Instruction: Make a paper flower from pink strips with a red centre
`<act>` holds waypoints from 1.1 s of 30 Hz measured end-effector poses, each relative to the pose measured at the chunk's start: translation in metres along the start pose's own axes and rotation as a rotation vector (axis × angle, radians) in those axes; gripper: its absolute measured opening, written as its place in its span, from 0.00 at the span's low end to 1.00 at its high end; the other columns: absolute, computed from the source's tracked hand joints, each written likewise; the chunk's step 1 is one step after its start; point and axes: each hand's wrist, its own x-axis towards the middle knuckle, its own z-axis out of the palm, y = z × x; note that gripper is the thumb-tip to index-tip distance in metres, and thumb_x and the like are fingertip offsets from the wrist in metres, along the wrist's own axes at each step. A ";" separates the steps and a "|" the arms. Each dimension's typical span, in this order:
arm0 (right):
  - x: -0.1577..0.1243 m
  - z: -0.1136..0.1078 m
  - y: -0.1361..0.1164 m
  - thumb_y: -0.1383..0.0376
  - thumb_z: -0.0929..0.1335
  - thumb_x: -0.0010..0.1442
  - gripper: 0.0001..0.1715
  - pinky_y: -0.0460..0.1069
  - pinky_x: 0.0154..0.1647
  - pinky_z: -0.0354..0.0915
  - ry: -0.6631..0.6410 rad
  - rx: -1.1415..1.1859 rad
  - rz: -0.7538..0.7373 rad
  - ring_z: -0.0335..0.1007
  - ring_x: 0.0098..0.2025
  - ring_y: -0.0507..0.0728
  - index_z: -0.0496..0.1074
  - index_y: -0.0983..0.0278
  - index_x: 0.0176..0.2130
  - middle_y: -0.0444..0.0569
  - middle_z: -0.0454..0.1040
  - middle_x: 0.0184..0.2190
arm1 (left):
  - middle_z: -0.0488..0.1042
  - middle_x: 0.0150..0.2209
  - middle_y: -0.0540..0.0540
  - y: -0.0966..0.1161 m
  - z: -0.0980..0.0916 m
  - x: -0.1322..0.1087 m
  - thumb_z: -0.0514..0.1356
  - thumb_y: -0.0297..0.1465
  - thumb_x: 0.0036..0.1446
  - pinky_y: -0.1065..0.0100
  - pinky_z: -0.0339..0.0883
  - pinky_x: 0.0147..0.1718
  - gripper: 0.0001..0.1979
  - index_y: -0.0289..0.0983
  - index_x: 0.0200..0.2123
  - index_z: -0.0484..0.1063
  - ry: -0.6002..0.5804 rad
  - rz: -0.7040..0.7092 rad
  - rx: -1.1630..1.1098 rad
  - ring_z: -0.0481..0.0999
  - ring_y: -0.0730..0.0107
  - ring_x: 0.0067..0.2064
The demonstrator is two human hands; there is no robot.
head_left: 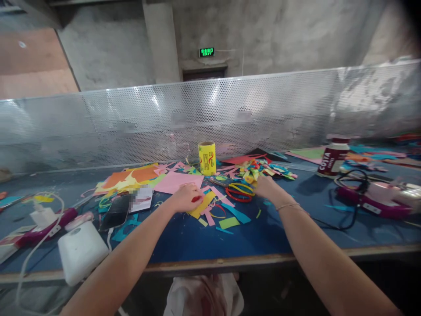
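Observation:
My left hand (188, 198) is closed around something small and red over the paper scraps, beside a pink sheet (179, 182) and a yellow strip (205, 204). My right hand (264, 188) reaches to a pile of small colourful paper pieces (255, 169); its fingertips are hard to make out there. Between my hands lie scissors with red and yellow handles (239, 192). A yellow cardboard roll (207, 159) stands upright behind the scraps. Green (229, 223) and blue strips (238, 213) lie nearer the front edge.
At the right stand a brown Costa bottle (333, 157) and a purple power strip (373, 202) with black cable. On the left are a phone (115, 212), a white power bank (82, 250) and another purple strip (49, 228). A perforated metal screen (148, 127) runs behind.

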 end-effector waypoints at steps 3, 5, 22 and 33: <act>-0.005 -0.016 -0.006 0.72 0.63 0.47 0.11 0.50 0.35 0.62 0.099 -0.037 0.109 0.71 0.37 0.63 0.72 0.72 0.31 0.63 0.74 0.30 | 0.74 0.40 0.42 -0.004 0.001 0.001 0.50 0.35 0.57 0.62 0.58 0.47 0.15 0.40 0.41 0.74 0.014 0.055 -0.060 0.69 0.62 0.45; -0.010 -0.026 -0.014 0.70 0.63 0.49 0.14 0.51 0.37 0.62 0.211 0.065 0.130 0.70 0.39 0.64 0.72 0.73 0.36 0.63 0.74 0.33 | 0.74 0.39 0.43 -0.008 0.000 0.001 0.50 0.34 0.56 0.63 0.59 0.45 0.14 0.39 0.39 0.74 0.028 0.044 -0.096 0.70 0.63 0.43; 0.012 -0.027 -0.079 0.67 0.66 0.44 0.08 0.44 0.17 0.53 -0.208 0.910 -0.003 0.58 0.17 0.48 0.70 0.68 0.28 0.43 0.68 0.16 | 0.73 0.28 0.46 -0.026 -0.007 -0.002 0.54 0.32 0.52 0.71 0.56 0.29 0.10 0.36 0.26 0.73 -0.080 -0.135 0.064 0.68 0.69 0.30; -0.001 0.009 -0.075 0.69 0.67 0.42 0.10 0.41 0.15 0.52 -0.421 0.908 -0.218 0.55 0.16 0.45 0.68 0.67 0.31 0.41 0.66 0.17 | 0.71 0.28 0.47 -0.013 -0.012 -0.001 0.50 0.28 0.56 0.71 0.55 0.30 0.13 0.35 0.24 0.71 0.026 -0.061 -0.011 0.67 0.71 0.32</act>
